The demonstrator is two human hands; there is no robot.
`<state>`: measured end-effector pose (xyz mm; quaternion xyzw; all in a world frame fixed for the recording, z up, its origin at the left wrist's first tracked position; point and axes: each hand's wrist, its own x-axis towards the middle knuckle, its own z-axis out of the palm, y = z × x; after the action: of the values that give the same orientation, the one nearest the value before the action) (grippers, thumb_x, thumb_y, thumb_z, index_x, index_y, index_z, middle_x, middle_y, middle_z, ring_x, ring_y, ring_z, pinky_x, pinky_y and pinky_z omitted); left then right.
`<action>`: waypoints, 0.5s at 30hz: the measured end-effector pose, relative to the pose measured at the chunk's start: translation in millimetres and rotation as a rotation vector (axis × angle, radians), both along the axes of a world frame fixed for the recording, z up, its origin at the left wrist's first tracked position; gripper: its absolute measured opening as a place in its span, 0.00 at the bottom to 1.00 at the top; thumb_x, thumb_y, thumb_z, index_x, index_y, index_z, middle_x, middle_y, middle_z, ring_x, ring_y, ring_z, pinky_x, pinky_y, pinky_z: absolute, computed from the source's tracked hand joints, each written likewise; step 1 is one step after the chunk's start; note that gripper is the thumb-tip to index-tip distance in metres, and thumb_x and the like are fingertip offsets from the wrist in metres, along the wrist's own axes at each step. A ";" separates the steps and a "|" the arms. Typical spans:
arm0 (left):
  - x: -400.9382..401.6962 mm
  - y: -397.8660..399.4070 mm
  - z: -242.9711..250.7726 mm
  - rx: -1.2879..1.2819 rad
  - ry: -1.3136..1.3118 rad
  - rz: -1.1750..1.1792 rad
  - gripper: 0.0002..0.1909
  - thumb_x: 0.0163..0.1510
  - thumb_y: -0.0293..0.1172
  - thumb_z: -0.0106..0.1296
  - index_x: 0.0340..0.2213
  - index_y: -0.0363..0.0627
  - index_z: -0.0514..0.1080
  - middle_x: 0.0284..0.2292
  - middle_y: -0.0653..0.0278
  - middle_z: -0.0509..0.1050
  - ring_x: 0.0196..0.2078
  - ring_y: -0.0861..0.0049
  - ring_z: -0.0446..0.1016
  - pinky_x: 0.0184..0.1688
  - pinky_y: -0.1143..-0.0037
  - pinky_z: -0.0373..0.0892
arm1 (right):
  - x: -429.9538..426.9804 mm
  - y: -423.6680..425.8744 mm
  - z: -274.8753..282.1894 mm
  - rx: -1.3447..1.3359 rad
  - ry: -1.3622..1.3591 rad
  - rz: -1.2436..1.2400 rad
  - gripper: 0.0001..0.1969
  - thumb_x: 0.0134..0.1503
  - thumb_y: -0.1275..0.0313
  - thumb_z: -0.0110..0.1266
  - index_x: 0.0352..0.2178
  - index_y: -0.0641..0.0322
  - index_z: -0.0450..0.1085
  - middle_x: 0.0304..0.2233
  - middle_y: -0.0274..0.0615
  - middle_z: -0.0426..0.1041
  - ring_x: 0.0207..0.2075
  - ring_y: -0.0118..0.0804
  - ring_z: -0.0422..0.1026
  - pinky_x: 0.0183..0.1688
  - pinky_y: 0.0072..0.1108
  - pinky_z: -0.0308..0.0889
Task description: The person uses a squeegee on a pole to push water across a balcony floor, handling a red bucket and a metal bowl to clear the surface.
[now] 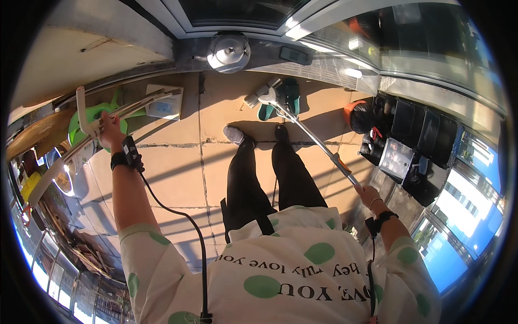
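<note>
My left hand (110,129) is closed around the thin metal tubes of a rack (133,106) with white plastic parts, which leans along the left side. Behind that hand is a bright green plastic item (75,129), partly hidden by the rack. My right hand (368,196) grips the top of a squeeze mop's metal pole (311,139), which has an orange grip section. The pole slants away to the mop's wide head (263,94), beyond my feet. Two dark green slippers (290,91) lie at the mop head, partly covered by it.
A metal kettle (229,54) and a dark flat box (294,55) rest on the ledge ahead. Near the left wall lies a flat white square item (164,106). Rightward stand an orange pot (353,111) with a black bag and several black crates (406,119). Wood pieces (91,257) lie at lower left.
</note>
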<state>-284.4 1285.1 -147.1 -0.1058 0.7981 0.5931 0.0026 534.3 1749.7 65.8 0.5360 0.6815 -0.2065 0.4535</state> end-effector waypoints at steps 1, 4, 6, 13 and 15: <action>-0.2 15.4 0.0 -0.718 0.262 -0.172 0.25 0.51 0.39 0.63 0.47 0.46 0.67 0.37 0.60 0.76 0.33 0.67 0.77 0.34 0.72 0.76 | 10.0 -13.2 4.7 -0.007 -0.003 -0.120 0.37 0.58 0.39 0.40 0.18 0.68 0.70 0.16 0.50 0.72 0.22 0.48 0.74 0.30 0.35 0.68; -17.9 25.7 4.8 -1.364 0.401 -0.392 0.22 0.54 0.42 0.58 0.48 0.59 0.64 0.36 0.62 0.77 0.34 0.66 0.77 0.35 0.67 0.73 | 21.3 -52.0 2.8 -0.022 0.011 -0.177 0.36 0.57 0.40 0.41 0.19 0.67 0.71 0.18 0.48 0.71 0.22 0.47 0.71 0.28 0.35 0.66; -23.7 23.9 9.4 -1.345 0.247 -0.499 0.23 0.55 0.42 0.57 0.50 0.58 0.63 0.38 0.63 0.76 0.38 0.68 0.77 0.38 0.69 0.72 | -3.5 -72.5 7.6 -0.079 0.018 -0.336 0.36 0.57 0.39 0.41 0.20 0.67 0.71 0.17 0.50 0.72 0.21 0.49 0.73 0.28 0.37 0.68; -4.7 38.0 41.0 -1.415 0.202 -0.704 0.35 0.53 0.39 0.59 0.58 0.42 0.58 0.39 0.59 0.75 0.44 0.71 0.76 0.41 0.73 0.73 | -45.2 -92.7 20.6 -0.120 0.082 -0.631 0.32 0.56 0.43 0.47 0.16 0.65 0.66 0.11 0.40 0.66 0.12 0.33 0.68 0.17 0.26 0.65; 16.6 53.4 44.4 -1.278 0.134 -0.791 0.34 0.52 0.41 0.59 0.57 0.41 0.59 0.38 0.58 0.75 0.43 0.70 0.76 0.41 0.72 0.73 | -27.2 -90.9 19.5 -0.129 0.099 -0.611 0.30 0.55 0.45 0.48 0.17 0.65 0.67 0.12 0.41 0.67 0.14 0.34 0.71 0.20 0.27 0.68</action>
<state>-267.7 1338.5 -102.8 0.2441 0.9637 -0.0251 0.1049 507.0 1658.9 85.3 0.6751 0.4958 -0.4019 0.3699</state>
